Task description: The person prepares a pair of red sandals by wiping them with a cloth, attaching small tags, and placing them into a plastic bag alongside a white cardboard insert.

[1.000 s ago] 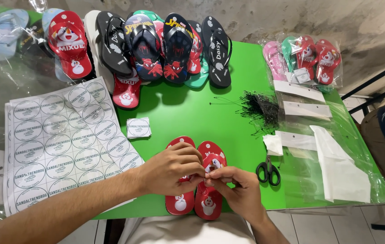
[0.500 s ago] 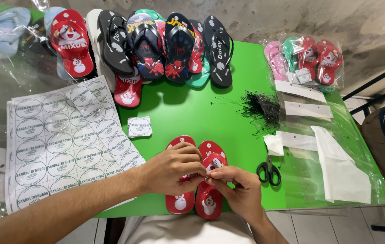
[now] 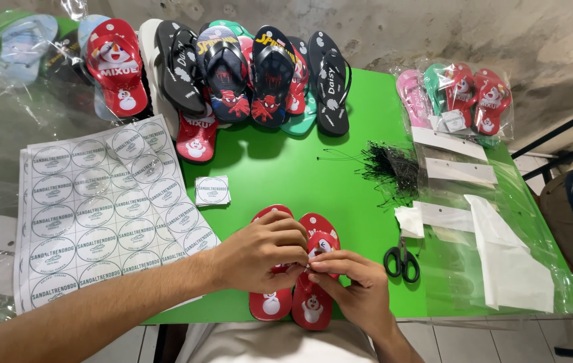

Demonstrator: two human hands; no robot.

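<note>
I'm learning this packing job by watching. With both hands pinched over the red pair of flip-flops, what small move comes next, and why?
Probably a small push with the right hand to work whatever it pinches through the straps. Both hands meet over the red flip-flops, the left hand pressing the pair together, fingertips closed at one spot. The black ties and the scissors lie close by. What the fingers hold is too small to tell.

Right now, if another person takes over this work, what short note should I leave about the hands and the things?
Left hand and right hand meet over the pair of red sandals at the near edge of the green table, fingers pinched at the straps; what they pinch is too small to tell.
Sticker sheets lie left, scissors right, black ties beyond.
Done: bagged sandals far right.
Left: loose sandals at the back.
</note>
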